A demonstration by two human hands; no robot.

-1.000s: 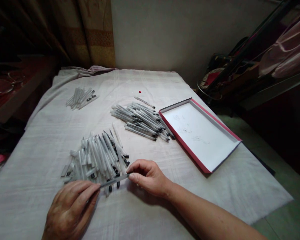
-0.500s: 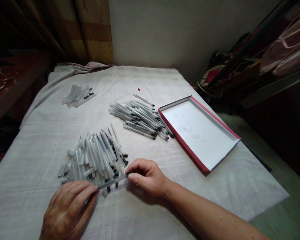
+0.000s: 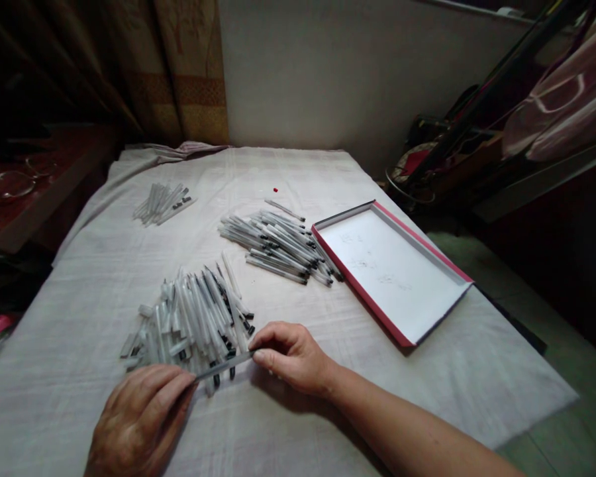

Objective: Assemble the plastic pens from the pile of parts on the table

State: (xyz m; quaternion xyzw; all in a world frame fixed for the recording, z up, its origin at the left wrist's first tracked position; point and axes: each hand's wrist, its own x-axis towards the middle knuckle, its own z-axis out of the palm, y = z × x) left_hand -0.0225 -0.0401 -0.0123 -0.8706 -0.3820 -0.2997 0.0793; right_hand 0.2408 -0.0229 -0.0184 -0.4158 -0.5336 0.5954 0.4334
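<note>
A slim grey translucent pen (image 3: pixel 224 366) is stretched level between my two hands. My left hand (image 3: pixel 142 414) pinches its left end, and my right hand (image 3: pixel 291 354) grips the right end between thumb and forefinger. Both tips are covered by my fingers. Just beyond lies a loose heap of clear pen parts (image 3: pixel 193 311), several with black ends. Farther back, a pile of pens (image 3: pixel 278 245) with black ends rests beside a shallow red-edged box lid (image 3: pixel 360 288). A smaller group of clear tubes and black pieces (image 3: pixel 161 202) sits at the back left.
A cloth (image 3: pixel 377 391) covers the table. Toward the back lies a tiny red piece (image 3: pixel 275 190), with one pen (image 3: pixel 284 210) apart from the pile. A wall (image 3: pixel 318 79) and a curtain (image 3: pixel 179 73) stand behind. Glasses (image 3: pixel 14 184) rest on a reddish surface at left.
The view has tilted slightly, so the table sits a little lower in it. Both hands keep the same hold on the pen, with hardly any movement.
</note>
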